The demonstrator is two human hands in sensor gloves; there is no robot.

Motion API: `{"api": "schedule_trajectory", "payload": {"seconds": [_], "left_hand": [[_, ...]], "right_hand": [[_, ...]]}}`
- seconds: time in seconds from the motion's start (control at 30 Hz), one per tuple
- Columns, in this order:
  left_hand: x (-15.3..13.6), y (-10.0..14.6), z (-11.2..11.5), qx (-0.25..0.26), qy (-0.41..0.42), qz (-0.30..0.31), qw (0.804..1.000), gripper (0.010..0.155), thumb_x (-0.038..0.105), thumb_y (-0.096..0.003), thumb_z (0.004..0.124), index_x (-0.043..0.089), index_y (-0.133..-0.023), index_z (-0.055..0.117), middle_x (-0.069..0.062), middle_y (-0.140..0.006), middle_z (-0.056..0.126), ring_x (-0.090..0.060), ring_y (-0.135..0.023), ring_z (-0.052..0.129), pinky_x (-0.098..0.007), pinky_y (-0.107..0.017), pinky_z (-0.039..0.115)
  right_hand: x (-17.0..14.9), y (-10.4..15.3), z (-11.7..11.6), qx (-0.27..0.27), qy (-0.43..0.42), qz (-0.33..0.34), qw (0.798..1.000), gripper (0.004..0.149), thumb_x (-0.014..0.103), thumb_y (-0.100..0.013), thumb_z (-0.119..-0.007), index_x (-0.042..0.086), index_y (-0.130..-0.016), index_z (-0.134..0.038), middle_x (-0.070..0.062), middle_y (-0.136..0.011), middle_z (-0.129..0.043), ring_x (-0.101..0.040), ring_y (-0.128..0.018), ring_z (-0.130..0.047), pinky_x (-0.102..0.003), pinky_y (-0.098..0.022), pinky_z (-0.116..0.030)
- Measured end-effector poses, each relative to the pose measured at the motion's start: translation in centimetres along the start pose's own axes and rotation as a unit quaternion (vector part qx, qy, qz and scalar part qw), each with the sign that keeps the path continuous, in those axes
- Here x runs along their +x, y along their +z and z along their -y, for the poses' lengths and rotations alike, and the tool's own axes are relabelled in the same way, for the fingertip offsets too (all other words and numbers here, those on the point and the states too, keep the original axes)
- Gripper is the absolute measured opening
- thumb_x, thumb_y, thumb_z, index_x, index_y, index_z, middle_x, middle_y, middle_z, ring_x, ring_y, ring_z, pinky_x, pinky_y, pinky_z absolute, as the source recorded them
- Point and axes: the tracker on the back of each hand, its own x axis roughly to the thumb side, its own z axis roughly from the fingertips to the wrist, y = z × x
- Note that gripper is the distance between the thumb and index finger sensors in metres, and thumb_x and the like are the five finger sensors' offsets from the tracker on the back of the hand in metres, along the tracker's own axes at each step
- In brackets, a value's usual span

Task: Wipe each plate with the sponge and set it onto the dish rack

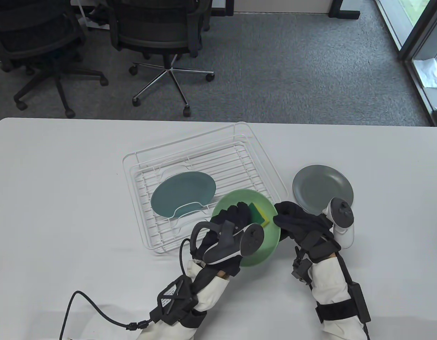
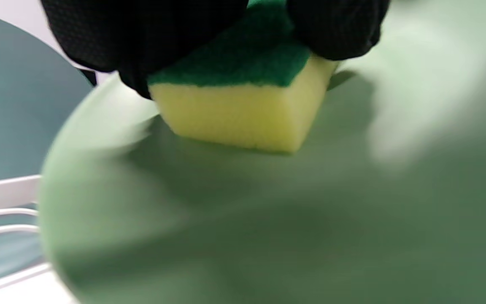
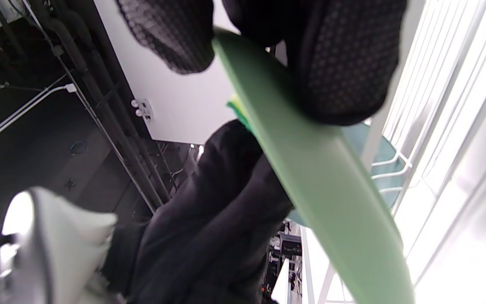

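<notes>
Overhead, in the table view, we see the light green plate (image 1: 255,203) held tilted above the white desk (image 1: 62,184), its far edge just beside the near right corner of the white wire dish rack (image 1: 204,159). Our left hand (image 1: 232,223) presses the green-and-yellow sponge (image 1: 259,214) against the plate's face, fingers curled round it; our right hand (image 1: 293,219) takes the plate by its right rim. A teal plate (image 1: 183,193) already lies in the rack, and a grey plate (image 1: 321,187) waits on the desk to the right of the rack.

From the left wrist view, the fingers (image 2: 141,38) pinch the sponge (image 2: 243,101) by its green scouring top, and its yellow foam meets the plate (image 2: 268,219) — soft, so we judge it will squash under pressure and needs a firm hold at the sides.

From the right wrist view, the plate (image 3: 310,169) runs edge-on, with the right fingers (image 3: 344,63) on one face of the rim and another fingertip on the other — a closed pinch. We judge the plate stiff, smooth and breakable; the rim is the place to hold it, firmly, since a glazed face may slip under the wiping push. The rack wires (image 3: 399,169) and the teal plate show behind.
</notes>
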Motion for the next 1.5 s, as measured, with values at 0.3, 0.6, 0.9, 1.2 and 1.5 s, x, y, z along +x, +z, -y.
{"api": "schedule_trajectory", "payload": {"seconds": [0.3, 0.6, 0.9, 1.2, 1.5], "left_hand": [[-2.8, -0.3, 0.1, 0.005, -0.035, -0.067, 0.997, 0.076, 0.048, -0.0509, 0.075, -0.001, -0.108, 0.062, -0.024, -0.097, 0.084, -0.041, -0.078, 0.094, -0.054, -0.058, 0.082], [-5.1, 0.2, -1.0, 0.021, 0.078, -0.072, 0.994, 0.076, 0.048, -0.0514, 0.074, -0.002, -0.107, 0.063, -0.025, -0.096, 0.084, -0.042, -0.077, 0.095, -0.053, -0.057, 0.083], [-6.8, 0.6, -1.2, 0.044, 0.288, -0.048, 0.955, 0.077, 0.049, -0.0526, 0.072, -0.006, -0.106, 0.064, -0.027, -0.093, 0.086, -0.042, -0.073, 0.097, -0.053, -0.053, 0.085], [-8.2, 0.5, -0.1, 0.059, 0.476, -0.026, 0.877, 0.078, 0.047, -0.0548, 0.068, -0.011, -0.105, 0.059, -0.031, -0.093, 0.082, -0.044, -0.074, 0.094, -0.054, -0.054, 0.082], [-7.8, 0.6, 0.2, 0.106, 0.503, -0.029, 0.857, 0.078, 0.048, -0.0537, 0.069, -0.011, -0.105, 0.058, -0.03, -0.093, 0.082, -0.043, -0.074, 0.094, -0.053, -0.054, 0.083]], "right_hand": [[0.4, 0.5, 0.9, -0.018, -0.007, 0.009, 1.0, 0.052, 0.026, -0.061, -0.073, -0.009, -0.094, -0.056, -0.047, -0.087, -0.07, -0.053, -0.062, -0.087, -0.039, -0.044, -0.086], [0.8, 2.4, 3.8, -0.095, -0.05, 0.034, 0.994, 0.06, 0.028, -0.063, -0.07, -0.013, -0.101, -0.048, -0.044, -0.09, -0.069, -0.05, -0.065, -0.087, -0.039, -0.047, -0.086], [0.8, 3.5, 4.7, -0.162, -0.133, 0.082, 0.974, 0.063, 0.03, -0.066, -0.065, -0.012, -0.105, -0.04, -0.041, -0.095, -0.063, -0.048, -0.072, -0.083, -0.038, -0.053, -0.084], [0.2, 3.0, 4.2, -0.167, -0.125, 0.065, 0.976, 0.059, 0.026, -0.065, -0.066, -0.014, -0.103, -0.045, -0.041, -0.093, -0.067, -0.047, -0.073, -0.086, -0.037, -0.051, -0.086], [-0.3, 2.8, 3.9, -0.235, 0.096, -0.064, 0.965, 0.049, 0.022, -0.06, -0.071, -0.016, -0.091, -0.064, -0.025, -0.064, -0.087, -0.02, -0.041, -0.096, -0.023, -0.028, -0.089]]}}
